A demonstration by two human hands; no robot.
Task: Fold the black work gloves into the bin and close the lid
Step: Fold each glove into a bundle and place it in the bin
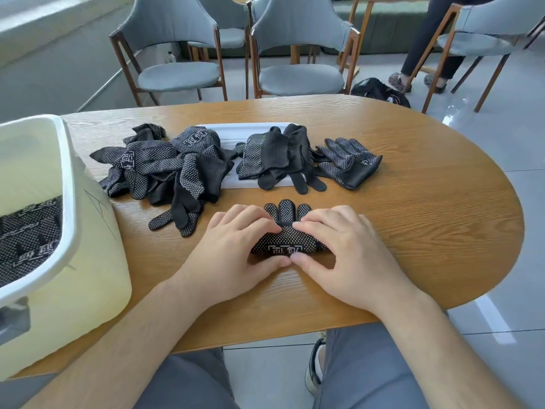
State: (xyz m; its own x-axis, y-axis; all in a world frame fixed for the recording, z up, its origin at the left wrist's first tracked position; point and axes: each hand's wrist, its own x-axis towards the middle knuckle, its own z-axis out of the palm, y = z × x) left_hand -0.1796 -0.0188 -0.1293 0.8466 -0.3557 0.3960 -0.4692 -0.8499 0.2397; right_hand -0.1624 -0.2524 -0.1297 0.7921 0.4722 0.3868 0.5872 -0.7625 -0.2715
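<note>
Folding step: left hand [236, 243] and right hand [342, 249] both pinch one black dotted knit glove [287, 242]. Next, probably: into cream plastic bin [97, 255].

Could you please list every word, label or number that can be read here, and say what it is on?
Nothing here can be read outright.
Folded glove: white framed logo, characters too blurred to read.
Glove pile: same logo on several, unreadable.
Gloves in the bin: same logo, unreadable.
Bin wall: thin drawn lines only, no letters.
</note>
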